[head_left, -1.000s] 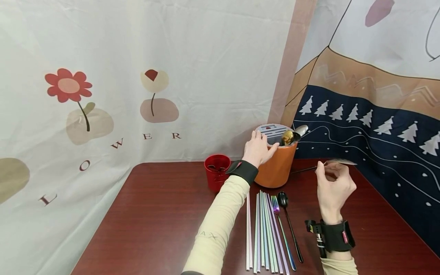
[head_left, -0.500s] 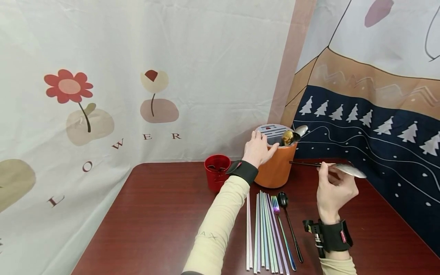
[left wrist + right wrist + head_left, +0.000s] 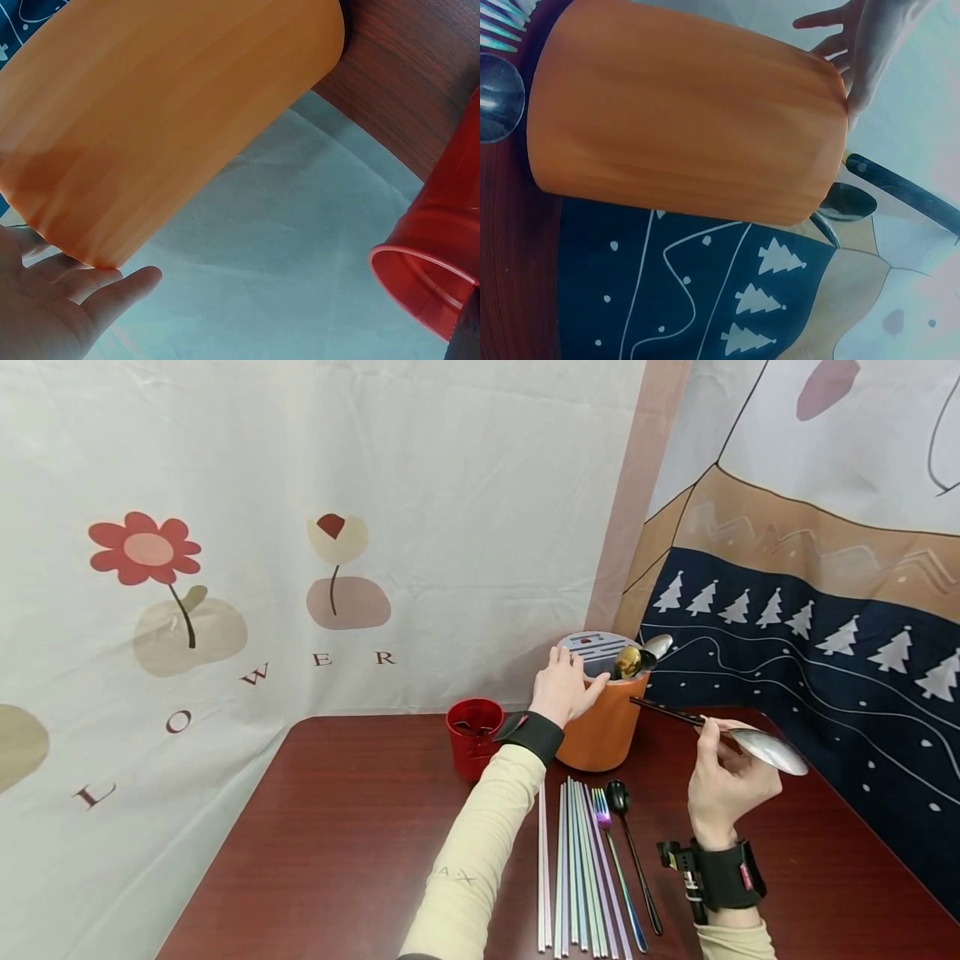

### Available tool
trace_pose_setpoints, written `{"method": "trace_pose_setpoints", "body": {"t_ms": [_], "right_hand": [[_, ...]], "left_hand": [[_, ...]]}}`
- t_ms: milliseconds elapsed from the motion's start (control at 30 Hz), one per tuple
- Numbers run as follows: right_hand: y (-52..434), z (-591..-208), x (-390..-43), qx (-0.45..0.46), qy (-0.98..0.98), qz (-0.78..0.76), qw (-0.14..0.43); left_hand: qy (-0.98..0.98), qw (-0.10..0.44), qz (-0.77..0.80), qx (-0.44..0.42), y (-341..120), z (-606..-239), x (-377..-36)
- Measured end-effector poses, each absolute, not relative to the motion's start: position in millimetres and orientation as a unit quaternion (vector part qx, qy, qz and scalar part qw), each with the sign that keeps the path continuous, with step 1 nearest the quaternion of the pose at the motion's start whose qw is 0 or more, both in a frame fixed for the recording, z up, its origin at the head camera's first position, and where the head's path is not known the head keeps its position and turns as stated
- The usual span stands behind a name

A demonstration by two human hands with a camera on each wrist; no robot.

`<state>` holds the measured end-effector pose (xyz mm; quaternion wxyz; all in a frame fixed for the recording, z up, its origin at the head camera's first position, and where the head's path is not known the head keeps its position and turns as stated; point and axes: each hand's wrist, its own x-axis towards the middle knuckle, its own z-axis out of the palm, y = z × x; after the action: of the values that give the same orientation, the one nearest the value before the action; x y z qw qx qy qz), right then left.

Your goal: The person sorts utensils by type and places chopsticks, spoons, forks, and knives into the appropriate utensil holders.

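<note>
My right hand [image 3: 731,777] pinches a spoon [image 3: 768,750] with a silver bowl and a dark handle. The handle points left toward the orange utensil holder [image 3: 600,727], and the bowl hangs out to the right over the hand. In the right wrist view the dark handle [image 3: 907,189] reaches in close to the holder's rim. My left hand [image 3: 562,687] rests on the holder's top edge with fingers spread, as the left wrist view also shows on that hand [image 3: 56,300]. Several spoons, one with a gold bowl [image 3: 628,661], stand in the slotted grey top [image 3: 592,643].
A red cup [image 3: 474,743] with dark items inside stands left of the holder. In front lie several pastel chopsticks [image 3: 581,868], a rainbow fork [image 3: 618,868] and a black spoon [image 3: 636,860] on the dark red table [image 3: 360,835]. Printed cloth hangs behind.
The spoon in my right hand has turned, its handle end rising toward the holder and its bowl swinging lower right. My left hand has stayed on the holder.
</note>
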<state>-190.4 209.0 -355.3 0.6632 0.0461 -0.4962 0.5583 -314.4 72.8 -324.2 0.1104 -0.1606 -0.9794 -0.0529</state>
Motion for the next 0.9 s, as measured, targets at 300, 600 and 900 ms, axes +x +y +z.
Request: {"method": "trace_pose_setpoints", "body": {"t_ms": [300,600,900], "right_hand": [[200.7,-354.7,-192.0,0.082,-0.479,0.581,0.653],[198.8,-356.7,-195.3,0.097,-0.482,0.589,0.642],[197.3,-350.5,-203.6,0.088,-0.518,0.570,0.632]], "left_hand": [[-0.978,0.120,-0.052,-0.160,73.2,-324.1,-314.4],[-0.979,0.123,-0.042,-0.160,74.1,-326.3,-314.2],[-0.979,0.119,-0.039,-0.159,71.4,-325.9,-314.7]]}}
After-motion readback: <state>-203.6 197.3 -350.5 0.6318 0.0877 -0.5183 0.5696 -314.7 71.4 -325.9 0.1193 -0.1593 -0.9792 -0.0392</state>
